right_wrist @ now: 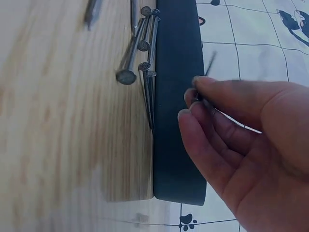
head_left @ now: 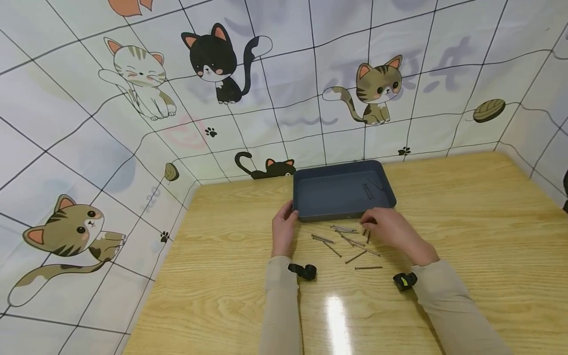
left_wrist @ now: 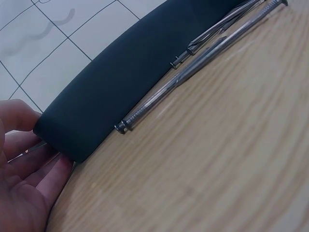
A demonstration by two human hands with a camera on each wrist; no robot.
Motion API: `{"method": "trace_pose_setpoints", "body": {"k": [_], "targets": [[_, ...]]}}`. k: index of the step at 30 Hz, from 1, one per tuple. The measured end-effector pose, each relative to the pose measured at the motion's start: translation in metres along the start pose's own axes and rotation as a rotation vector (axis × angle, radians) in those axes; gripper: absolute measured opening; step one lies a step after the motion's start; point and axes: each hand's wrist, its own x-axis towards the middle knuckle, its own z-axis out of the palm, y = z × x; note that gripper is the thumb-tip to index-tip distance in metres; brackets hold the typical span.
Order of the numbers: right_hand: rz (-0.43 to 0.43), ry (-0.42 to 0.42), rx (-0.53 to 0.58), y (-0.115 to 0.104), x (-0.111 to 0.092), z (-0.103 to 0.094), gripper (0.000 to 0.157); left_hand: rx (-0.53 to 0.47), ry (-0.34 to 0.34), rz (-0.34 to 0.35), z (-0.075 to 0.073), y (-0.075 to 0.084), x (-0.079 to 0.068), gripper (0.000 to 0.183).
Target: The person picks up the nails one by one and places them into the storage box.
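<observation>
A dark blue-grey rectangular tray (head_left: 328,197) lies on the wooden table against the back wall. At its near left corner, my left hand (head_left: 284,229) grips the tray's edge, thumb and fingers against its sides. My right hand (head_left: 390,229) is by the tray's near right side. In the right wrist view its thumb and fingertips pinch a thin metal nail (right_wrist: 211,63), partly hidden by the fingers. Several loose nails (head_left: 368,267) lie scattered on the table in front of the tray. Inside the tray, towards its right end, are a few nails (head_left: 369,191).
The light wooden table (head_left: 213,296) reaches out on both sides of the tray. A white grid-patterned cloth (head_left: 293,98) with cartoon cats hangs behind and at the sides. Both wrists wear small black camera mounts (head_left: 303,271).
</observation>
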Motion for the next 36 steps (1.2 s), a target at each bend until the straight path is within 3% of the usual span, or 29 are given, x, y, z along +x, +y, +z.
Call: {"method": "trace_pose_setpoints", "body": {"k": [11, 23, 32, 36], "targets": [[0.084, 0.006, 0.172, -0.002, 0.004, -0.006, 0.027, 0.019, 0.001, 0.002, 0.001, -0.002, 0.003, 0.038], [0.121, 0.049, 0.302, -0.003, 0.014, -0.009, 0.028, 0.005, 0.003, 0.002, 0.002, -0.002, 0.003, 0.038], [0.117, 0.059, 0.41, 0.001, 0.038, -0.013, 0.048, -0.015, 0.012, 0.014, 0.002, -0.003, 0.002, 0.038], [0.136, 0.062, 0.499, 0.004, 0.051, -0.016, 0.048, -0.045, -0.013, 0.003, 0.0, 0.007, -0.002, 0.038]]}}
